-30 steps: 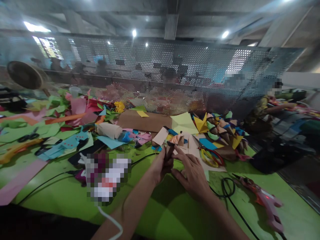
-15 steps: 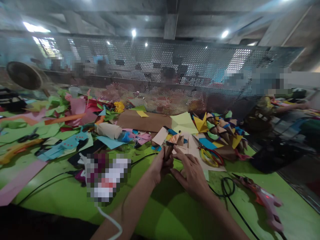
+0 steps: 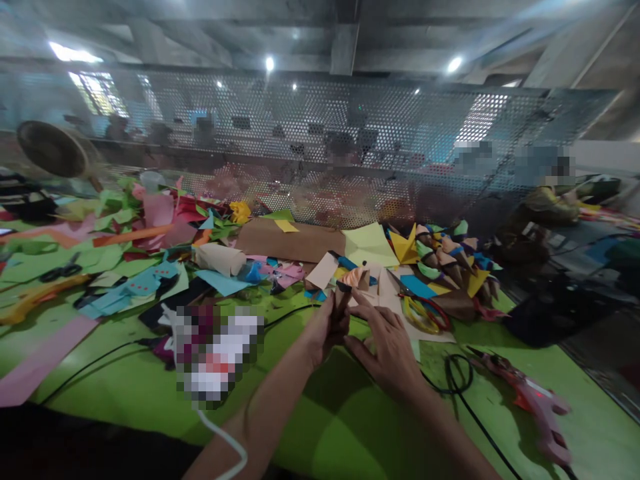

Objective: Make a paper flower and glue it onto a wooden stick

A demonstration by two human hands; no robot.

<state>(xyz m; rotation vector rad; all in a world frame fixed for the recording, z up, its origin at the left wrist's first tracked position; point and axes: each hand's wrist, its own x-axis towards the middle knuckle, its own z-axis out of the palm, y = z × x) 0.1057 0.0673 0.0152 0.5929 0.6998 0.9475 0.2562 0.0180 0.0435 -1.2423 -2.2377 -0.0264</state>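
My left hand [image 3: 327,330] is wrapped round a small brown rolled-paper piece [image 3: 341,305], held upright over the table, with a dark patch at its top. My right hand [image 3: 387,340] is beside it, fingers apart and stretched out, the index fingertip at or very near the piece's top edge. Whether it touches, I cannot tell. Just behind lies a striped orange and white paper piece [image 3: 354,277] among paper scraps. Scissors with yellow and red handles [image 3: 425,313] rest on beige paper to the right.
A pink glue gun [image 3: 540,400] lies at the right with its black cord looped beside it. Several brown paper cones [image 3: 445,257] are piled at the back right. Coloured paper [image 3: 155,213] heaps up at the left. A power strip [image 3: 220,360] stands front left. Another person [image 3: 545,200] sits at far right.
The view has shifted slightly. Both hands keep nearly the same pose around the brown paper piece, the right index fingertip staying near its top.
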